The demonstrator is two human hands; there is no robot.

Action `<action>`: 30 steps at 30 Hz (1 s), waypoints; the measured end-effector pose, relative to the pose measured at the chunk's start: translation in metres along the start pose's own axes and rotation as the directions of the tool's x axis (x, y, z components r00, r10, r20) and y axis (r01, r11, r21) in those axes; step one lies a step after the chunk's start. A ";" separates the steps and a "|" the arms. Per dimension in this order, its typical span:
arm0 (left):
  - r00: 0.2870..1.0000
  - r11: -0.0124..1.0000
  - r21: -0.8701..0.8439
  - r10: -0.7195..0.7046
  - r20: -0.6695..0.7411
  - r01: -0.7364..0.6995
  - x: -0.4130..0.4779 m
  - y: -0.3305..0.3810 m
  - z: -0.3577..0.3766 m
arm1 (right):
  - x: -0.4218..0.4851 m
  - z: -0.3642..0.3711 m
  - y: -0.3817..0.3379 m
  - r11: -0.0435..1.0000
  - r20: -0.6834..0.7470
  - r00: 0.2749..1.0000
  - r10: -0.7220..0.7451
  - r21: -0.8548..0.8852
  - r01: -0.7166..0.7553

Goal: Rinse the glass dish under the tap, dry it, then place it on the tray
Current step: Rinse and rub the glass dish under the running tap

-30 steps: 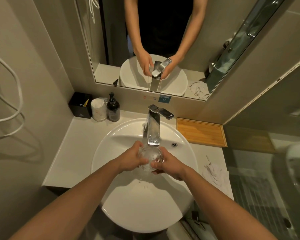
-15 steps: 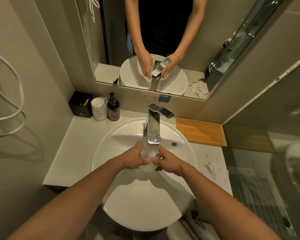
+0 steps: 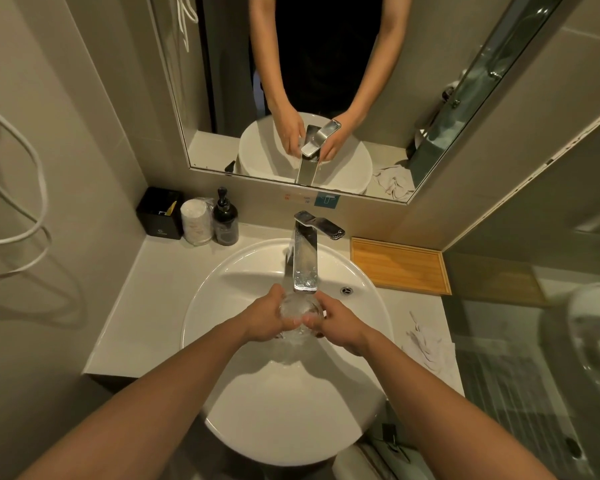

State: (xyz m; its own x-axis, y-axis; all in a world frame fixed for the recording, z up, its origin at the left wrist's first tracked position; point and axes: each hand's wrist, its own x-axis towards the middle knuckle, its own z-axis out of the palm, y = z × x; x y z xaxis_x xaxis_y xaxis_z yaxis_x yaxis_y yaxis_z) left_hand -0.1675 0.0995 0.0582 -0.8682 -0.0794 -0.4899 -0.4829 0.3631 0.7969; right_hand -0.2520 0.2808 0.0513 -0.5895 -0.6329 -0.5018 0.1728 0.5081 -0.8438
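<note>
A small clear glass dish [image 3: 296, 313] sits right under the spout of the chrome tap [image 3: 305, 261], over the white round basin [image 3: 222, 292]. My left hand [image 3: 264, 318] grips its left side and my right hand [image 3: 338, 323] grips its right side. Water runs over the glass and its edges are blurred by the flow. The wooden tray [image 3: 400, 265] lies on the counter to the right of the tap, with nothing on it.
A crumpled white cloth [image 3: 428, 344] lies on the counter right of the basin. A black box [image 3: 160, 213], a wrapped white roll [image 3: 196, 221] and a dark pump bottle [image 3: 225, 220] stand at the back left. A mirror hangs above the tap.
Both hands with the glass dish have moved slightly away from me, closer under the spout. The dish has turned a little between my fingers.
</note>
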 end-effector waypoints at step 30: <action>0.996 0.898 -0.430 -0.082 0.040 0.091 -0.013 -0.008 0.010 | -0.016 0.004 0.008 0.996 -0.119 0.988 -0.094 -0.018 0.092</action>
State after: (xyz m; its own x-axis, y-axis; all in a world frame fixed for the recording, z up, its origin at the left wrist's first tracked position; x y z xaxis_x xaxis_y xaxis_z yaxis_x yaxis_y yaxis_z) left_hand -0.1514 0.1068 0.0547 -0.8204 -0.0712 -0.5673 -0.5622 -0.0799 0.8231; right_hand -0.2378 0.2926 0.0523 -0.6929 -0.6038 -0.3941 0.1033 0.4578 -0.8830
